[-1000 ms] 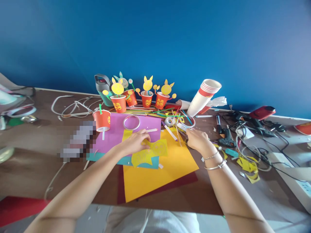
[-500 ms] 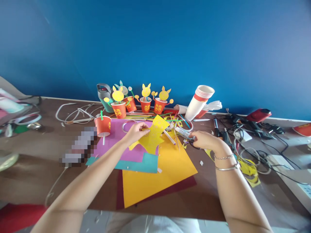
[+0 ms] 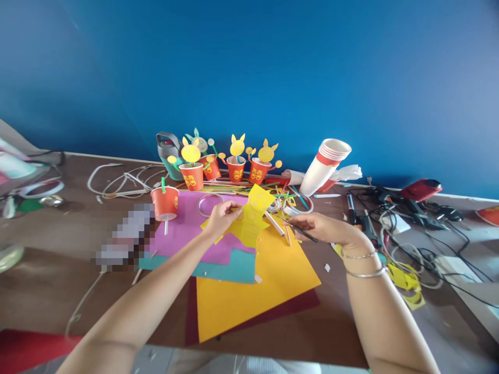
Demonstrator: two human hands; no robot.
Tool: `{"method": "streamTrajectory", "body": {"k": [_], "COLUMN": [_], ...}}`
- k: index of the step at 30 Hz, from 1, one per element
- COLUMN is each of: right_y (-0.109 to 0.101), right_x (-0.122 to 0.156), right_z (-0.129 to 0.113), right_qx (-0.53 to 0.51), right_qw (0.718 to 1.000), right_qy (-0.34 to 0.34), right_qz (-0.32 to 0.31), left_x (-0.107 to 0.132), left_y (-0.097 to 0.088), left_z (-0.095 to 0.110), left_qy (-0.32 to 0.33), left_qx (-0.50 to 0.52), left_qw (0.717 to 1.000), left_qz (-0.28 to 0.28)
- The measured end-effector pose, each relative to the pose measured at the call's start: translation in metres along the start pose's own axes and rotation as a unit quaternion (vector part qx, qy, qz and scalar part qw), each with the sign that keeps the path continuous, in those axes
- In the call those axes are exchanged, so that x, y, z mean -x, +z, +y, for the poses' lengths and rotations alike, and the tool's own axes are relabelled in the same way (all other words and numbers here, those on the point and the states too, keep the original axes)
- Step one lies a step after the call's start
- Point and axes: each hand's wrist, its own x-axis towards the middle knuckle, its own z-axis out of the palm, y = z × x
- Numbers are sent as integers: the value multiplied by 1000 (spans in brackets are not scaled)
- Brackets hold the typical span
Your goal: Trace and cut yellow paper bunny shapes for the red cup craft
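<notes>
My left hand [image 3: 223, 215] pinches a yellow paper cut-out [image 3: 253, 218] and holds it up off the table, above a purple sheet [image 3: 183, 231]. To its right, my right hand [image 3: 325, 228] is closed on a thin dark tool [image 3: 302, 232] that looks like scissors, its tip pointing at the cut-out. Both hands hover over a stack of sheets: a teal sheet [image 3: 234, 262], a large yellow-orange sheet [image 3: 268, 280] and a dark red sheet [image 3: 304, 298] underneath. Two bangles circle my right wrist.
A red cup with a green straw [image 3: 165, 202] and a tape ring [image 3: 208, 202] stand on the purple sheet. Decorated red cups [image 3: 236, 169], loose straws and stacked paper cups [image 3: 323, 166] line the blue wall. A glue gun [image 3: 364, 221] and cables [image 3: 421, 249] lie right, white cords [image 3: 120, 179] left.
My left hand lifted the yellow cut-out off the sheets and raised it. My right hand reached among the straws, took up the dark tool and brought it toward the cut-out.
</notes>
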Motion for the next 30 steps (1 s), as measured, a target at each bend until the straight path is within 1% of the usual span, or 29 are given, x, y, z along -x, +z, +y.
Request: {"method": "streamTrajectory", "body": {"k": [2,5,8,10,16,20,23,30], "right_y": [3,2,-2,-1,16,25,29,35], "right_x": [-5,-4,-1,-4,-22,-29,-32,-37], "right_z": [0,-1,0,3,8,10,11,16], "right_qx": [-13,-24,-16,-19,-58,-119,-153,-168], "right_qw": [1000,998,998,998,997,991,986,985], "right_qy": [1,21,43,47,44,44,46,43], "right_qz": [-24,-50,-45,-35,-34,-43,-43,-25], "left_x": [1,1,0,0,4,6,6,6], "left_y": [0,0,1,1,4,6,7,7], "left_z": [-1,-3,-4,-4,-2,-3,-3,1], "left_qy": [3,-5,-16,-21,-30,-30,-31,-36], "left_qx": [-3,16,51,65,76,72,76,82], "left_qw": [1000,1000,998,997,997,997,996,996], "left_qz": [2,20,37,37,13,13,16,20]}}
